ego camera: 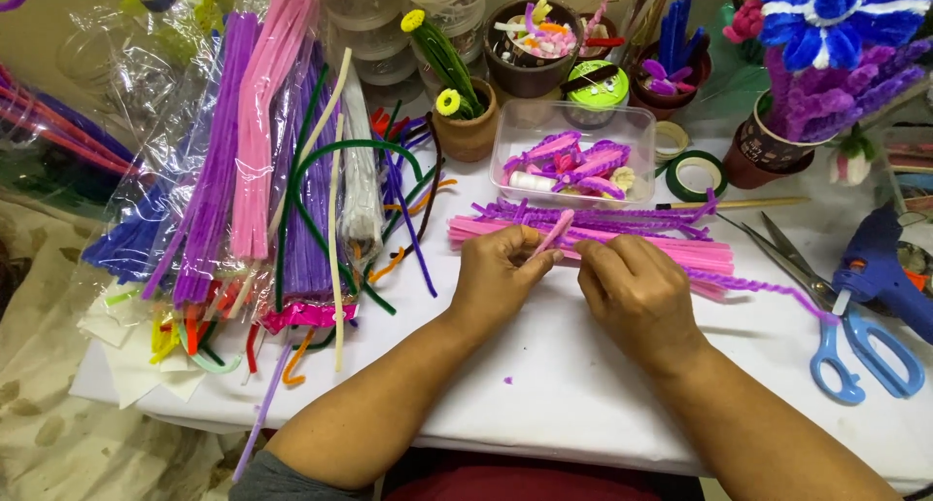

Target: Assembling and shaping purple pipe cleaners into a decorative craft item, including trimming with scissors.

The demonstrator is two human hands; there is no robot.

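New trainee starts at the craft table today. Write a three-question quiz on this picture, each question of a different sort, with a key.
1. True or false: the left hand pinches a short bent pink fuzzy pipe cleaner piece.
2. Multiple choice: what lies on the white table just right of the right hand? A) a roll of green tape B) blue-handled metal scissors C) a clay pot
3. Fill in: the clear plastic rectangular tray behind the flat pile of pink pipe cleaners holds folded purple and ____ pieces.

Key: 1 true; 2 B; 3 pink
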